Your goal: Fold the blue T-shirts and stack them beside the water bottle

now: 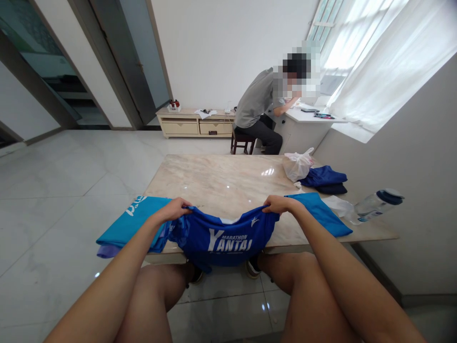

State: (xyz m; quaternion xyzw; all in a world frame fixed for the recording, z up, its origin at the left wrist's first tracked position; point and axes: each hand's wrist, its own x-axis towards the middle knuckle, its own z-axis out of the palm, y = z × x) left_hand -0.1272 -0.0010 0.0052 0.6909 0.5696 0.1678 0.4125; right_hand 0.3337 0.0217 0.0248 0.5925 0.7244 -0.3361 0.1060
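A dark blue T-shirt (230, 238) with white "Yantai Marathon" lettering hangs between my hands, its lower part dropping over the table's near edge. My left hand (176, 209) pinches it at one shoulder, and my right hand (277, 204) grips the opposite shoulder. The neckline sags between them. Under and beside my left forearm lies a stack of light blue folded clothing (143, 219), with a purple piece (107, 250) showing below. To the right of my right hand, another folded blue garment (319, 214) lies flat, partly behind my forearm.
On the marble table (210, 176) stand a white plastic bag (298, 166) and a clear water bottle (376, 206), with dark blue clothes (324, 177) at the right. Beyond it, a person (259, 102) sits bent over a white desk (303, 128). A low cabinet (182, 126) lines the wall.
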